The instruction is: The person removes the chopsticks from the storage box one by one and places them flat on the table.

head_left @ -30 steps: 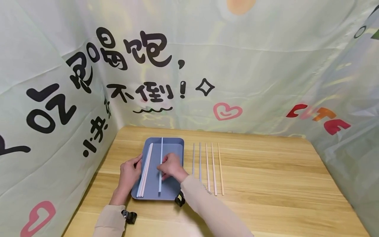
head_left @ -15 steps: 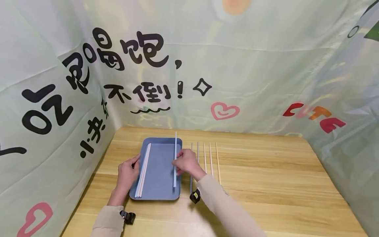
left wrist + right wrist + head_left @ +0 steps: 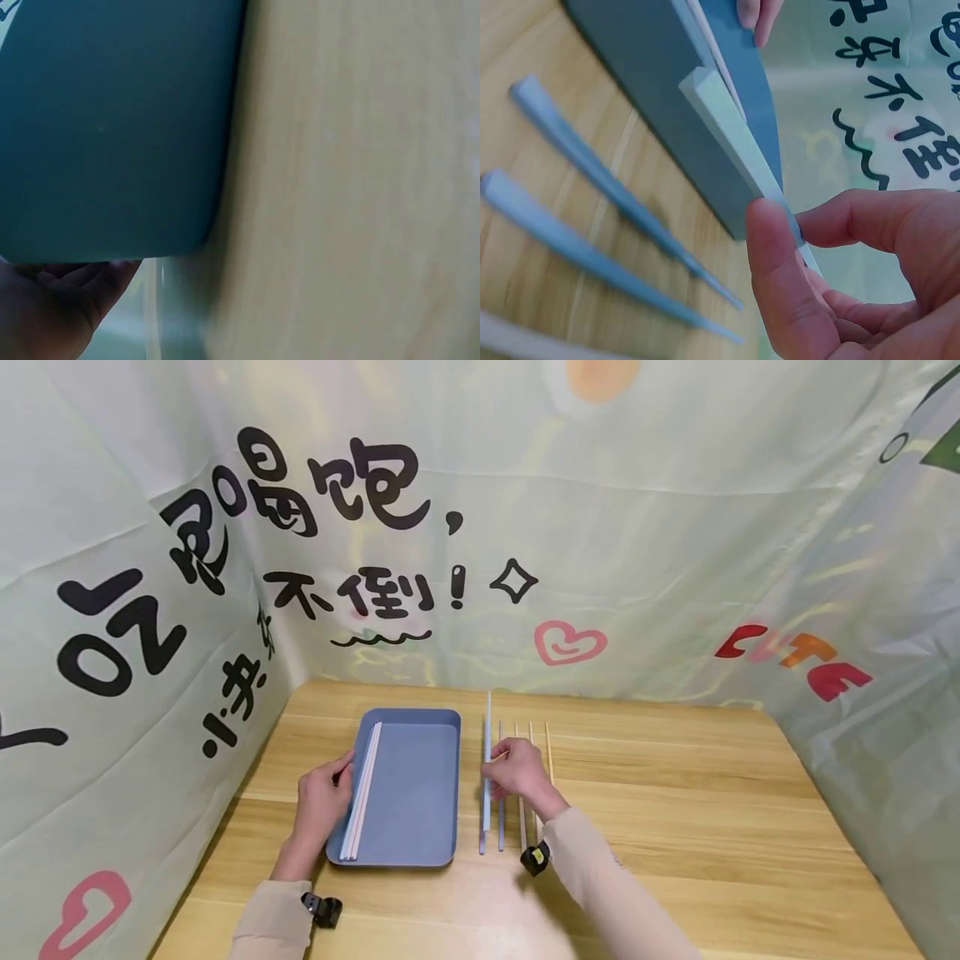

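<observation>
In the head view my right hand pinches a light blue chopstick between thumb and fingers. It hangs above the table, just right of the tray, over the leftmost blue-grey chopstick. The right wrist view shows the square thick end of the held chopstick pointing away from the fingertips. My left hand holds the left rim of the blue-grey tray; part of its grip is hidden. Several pale pink and light blue chopsticks lie together along the tray's left side.
Right of the tray, a second blue-grey chopstick, two pale pink chopsticks and a yellow chopstick lie roughly parallel on the wooden table. My right hand covers parts of them. A printed cloth hangs behind and at both sides.
My right hand has carried the light blue chopstick rightward, from over the tray to above the row on the table. The left hand stays at the tray's rim.
</observation>
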### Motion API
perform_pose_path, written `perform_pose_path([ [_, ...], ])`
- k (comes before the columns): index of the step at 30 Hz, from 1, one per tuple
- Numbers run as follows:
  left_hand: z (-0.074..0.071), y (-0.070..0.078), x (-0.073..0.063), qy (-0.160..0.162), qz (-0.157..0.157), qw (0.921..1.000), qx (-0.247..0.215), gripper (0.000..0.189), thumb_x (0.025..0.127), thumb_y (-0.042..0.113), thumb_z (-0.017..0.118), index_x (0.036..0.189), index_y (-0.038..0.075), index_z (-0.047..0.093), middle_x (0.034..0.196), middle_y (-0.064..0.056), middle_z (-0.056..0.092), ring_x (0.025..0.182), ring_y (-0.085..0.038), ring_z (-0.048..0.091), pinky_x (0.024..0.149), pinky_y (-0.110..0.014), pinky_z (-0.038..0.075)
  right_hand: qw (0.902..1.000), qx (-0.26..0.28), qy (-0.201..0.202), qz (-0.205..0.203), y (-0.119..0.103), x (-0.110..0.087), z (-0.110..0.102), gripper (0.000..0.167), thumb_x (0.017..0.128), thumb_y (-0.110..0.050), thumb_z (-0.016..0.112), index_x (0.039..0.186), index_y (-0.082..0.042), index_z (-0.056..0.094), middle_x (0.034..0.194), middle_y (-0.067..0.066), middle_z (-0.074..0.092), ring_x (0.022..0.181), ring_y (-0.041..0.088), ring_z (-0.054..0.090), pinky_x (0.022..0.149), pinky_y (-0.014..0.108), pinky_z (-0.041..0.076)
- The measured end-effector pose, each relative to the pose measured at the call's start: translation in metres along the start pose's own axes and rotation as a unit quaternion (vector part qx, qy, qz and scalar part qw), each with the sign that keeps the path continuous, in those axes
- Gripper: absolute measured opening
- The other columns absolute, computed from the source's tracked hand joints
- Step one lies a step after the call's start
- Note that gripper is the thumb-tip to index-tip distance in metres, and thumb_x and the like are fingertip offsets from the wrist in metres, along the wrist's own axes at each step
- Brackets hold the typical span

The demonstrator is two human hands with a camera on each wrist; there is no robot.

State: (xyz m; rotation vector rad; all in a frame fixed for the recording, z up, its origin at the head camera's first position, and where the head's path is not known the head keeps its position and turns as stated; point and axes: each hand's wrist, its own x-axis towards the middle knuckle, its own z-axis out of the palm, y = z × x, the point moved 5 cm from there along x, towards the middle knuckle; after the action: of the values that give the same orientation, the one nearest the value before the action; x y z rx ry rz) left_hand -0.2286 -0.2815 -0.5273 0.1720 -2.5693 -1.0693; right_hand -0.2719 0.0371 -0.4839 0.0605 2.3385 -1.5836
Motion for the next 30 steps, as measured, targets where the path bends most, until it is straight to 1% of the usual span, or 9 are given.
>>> perform_pose_path([
  [3,0.0,0.0,0.0,0.001,0.0,1.0,0.002,0.033,0.103,0.005,0.063,0.135,0.0,0.069,0.13,-0.025,0.07,0.101,-0.032,0.072,0.082,-0.05,0.06,0.9999,-0.008,0.008,0.001,0.006,-0.001,-0.01,0.026,0.088,0.003,0.068,0.113,0.01,0.062,0.074,0.011,0.066,0.055,0.019,0.066,0.061,0.04,0.064],
  [6,0.001,-0.002,-0.001,-0.005,-0.007,1.0,0.003,0.033,0.104,0.006,0.062,0.136,0.001,0.068,0.132,-0.025,0.07,0.103,-0.033,0.072,0.083,-0.05,0.06,0.9997,-0.017,0.018,0.002,0.012,-0.004,-0.021,0.026,0.088,0.003,0.068,0.112,0.01,0.062,0.075,0.011,0.066,0.058,0.021,0.067,0.062,0.041,0.064],
  [12,0.002,-0.003,0.0,-0.009,-0.018,0.9998,0.006,0.034,0.104,0.007,0.062,0.138,0.002,0.067,0.134,-0.025,0.069,0.101,-0.032,0.071,0.082,-0.049,0.06,0.9985,-0.029,0.042,0.017,0.026,-0.007,-0.046,0.027,0.088,0.002,0.069,0.114,0.009,0.064,0.079,0.012,0.066,0.061,0.021,0.068,0.064,0.04,0.064],
  [18,0.0,-0.003,0.0,-0.012,-0.023,0.9996,0.007,0.034,0.105,0.008,0.062,0.138,0.002,0.066,0.134,-0.025,0.068,0.101,-0.032,0.071,0.081,-0.048,0.06,0.9983,-0.02,0.048,0.026,0.036,-0.013,-0.069,0.028,0.088,0.003,0.068,0.115,0.01,0.062,0.084,0.013,0.066,0.062,0.019,0.067,0.064,0.041,0.064],
  [22,-0.001,-0.001,0.0,-0.013,-0.022,0.9996,0.008,0.035,0.105,0.007,0.062,0.139,0.002,0.066,0.135,-0.025,0.068,0.098,-0.031,0.07,0.078,-0.044,0.059,0.9981,-0.023,0.05,0.029,0.042,-0.016,-0.081,0.029,0.089,0.001,0.068,0.116,0.01,0.061,0.085,0.014,0.067,0.063,0.02,0.067,0.063,0.04,0.064],
  [24,-0.001,-0.001,0.0,-0.012,-0.018,0.9997,0.008,0.034,0.104,0.007,0.062,0.138,0.002,0.066,0.134,-0.026,0.068,0.099,-0.031,0.07,0.078,-0.045,0.06,0.9978,-0.027,0.052,0.031,0.045,-0.018,-0.086,0.029,0.09,0.001,0.067,0.117,0.011,0.061,0.086,0.015,0.067,0.064,0.02,0.067,0.063,0.04,0.064],
  [28,-0.001,0.0,0.0,-0.011,-0.013,0.9998,0.006,0.034,0.105,0.006,0.061,0.138,0.001,0.066,0.134,-0.026,0.068,0.105,-0.033,0.071,0.085,-0.051,0.06,0.9968,-0.037,0.06,0.037,0.055,-0.021,-0.095,0.03,0.088,0.0,0.067,0.116,0.01,0.061,0.087,0.016,0.068,0.063,0.019,0.068,0.062,0.04,0.064],
  [30,-0.001,0.0,0.001,-0.01,-0.011,0.9999,0.006,0.034,0.105,0.007,0.061,0.138,0.001,0.066,0.134,-0.025,0.068,0.106,-0.032,0.071,0.086,-0.052,0.06,0.9963,-0.043,0.063,0.04,0.06,-0.022,-0.1,0.03,0.088,0.0,0.067,0.115,0.01,0.061,0.088,0.017,0.069,0.061,0.019,0.069,0.061,0.04,0.064],
])
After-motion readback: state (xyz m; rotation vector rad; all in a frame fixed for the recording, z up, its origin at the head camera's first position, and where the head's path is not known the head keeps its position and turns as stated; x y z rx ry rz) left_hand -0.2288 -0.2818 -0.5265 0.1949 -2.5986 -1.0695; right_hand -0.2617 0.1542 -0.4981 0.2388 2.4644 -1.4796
